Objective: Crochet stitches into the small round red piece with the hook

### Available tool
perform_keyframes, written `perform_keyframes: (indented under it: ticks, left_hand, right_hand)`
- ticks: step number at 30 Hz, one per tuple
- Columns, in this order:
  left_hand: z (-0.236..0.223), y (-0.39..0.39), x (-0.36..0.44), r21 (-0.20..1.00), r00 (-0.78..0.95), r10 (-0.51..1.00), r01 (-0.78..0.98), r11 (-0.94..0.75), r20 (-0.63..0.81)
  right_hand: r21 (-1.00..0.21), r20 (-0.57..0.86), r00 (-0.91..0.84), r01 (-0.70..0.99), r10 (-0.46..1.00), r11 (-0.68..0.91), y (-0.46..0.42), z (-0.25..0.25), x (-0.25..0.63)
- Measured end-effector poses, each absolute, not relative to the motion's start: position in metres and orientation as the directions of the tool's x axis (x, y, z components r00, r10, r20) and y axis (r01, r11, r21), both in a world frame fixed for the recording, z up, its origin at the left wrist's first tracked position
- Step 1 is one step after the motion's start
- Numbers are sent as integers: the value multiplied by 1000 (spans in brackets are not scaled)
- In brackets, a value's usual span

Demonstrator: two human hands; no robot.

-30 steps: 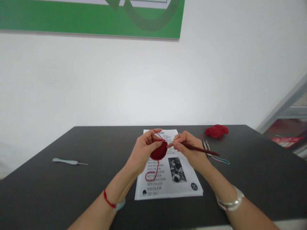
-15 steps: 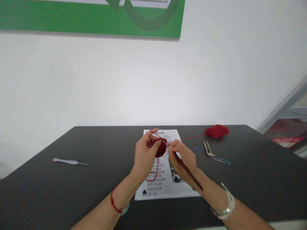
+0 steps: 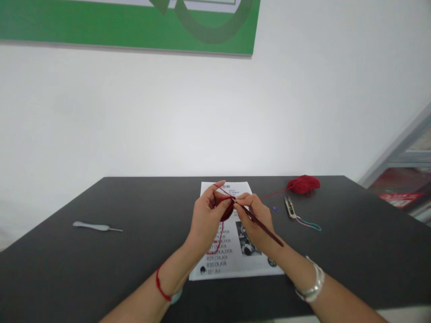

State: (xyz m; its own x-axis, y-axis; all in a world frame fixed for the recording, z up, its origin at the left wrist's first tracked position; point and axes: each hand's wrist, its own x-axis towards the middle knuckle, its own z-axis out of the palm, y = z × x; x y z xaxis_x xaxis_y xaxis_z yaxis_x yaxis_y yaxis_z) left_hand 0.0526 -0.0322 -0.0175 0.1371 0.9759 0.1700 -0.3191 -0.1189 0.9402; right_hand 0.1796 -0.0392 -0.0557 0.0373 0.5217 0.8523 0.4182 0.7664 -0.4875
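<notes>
- In the head view, a round red knitted piece (image 3: 227,214) is held above a printed sheet (image 3: 232,268), its edge pinched between the thumb and fingers of the left hand (image 3: 204,220).
- Red yarn (image 3: 222,189) is passed over the raised index finger of that hand; a loose tail is hung below the piece.
- A dark brown hook (image 3: 264,228) is clamped in the fingers of the right hand (image 3: 258,220), its tip brought to the piece's upper edge.
- To the right, a red yarn ball (image 3: 303,185), small scissors (image 3: 289,207) and a purple clip (image 3: 275,209) are laid on the black table (image 3: 148,211).
- A pale-handled tool (image 3: 96,226) is laid well apart, at left.
</notes>
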Motion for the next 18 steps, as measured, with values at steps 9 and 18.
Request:
perform_keyframes:
  ticks: [9,18]
  left_hand:
    - [-13,-25,44,888,310,950,-448,103,47]
    - [-16,-30,50,898,255,964,-439,42,79]
  right_hand:
    - [-381,890,-113,349,442,856,-31,-54,192]
    - [-278,903,-160,491,400,825,-34,-61,186]
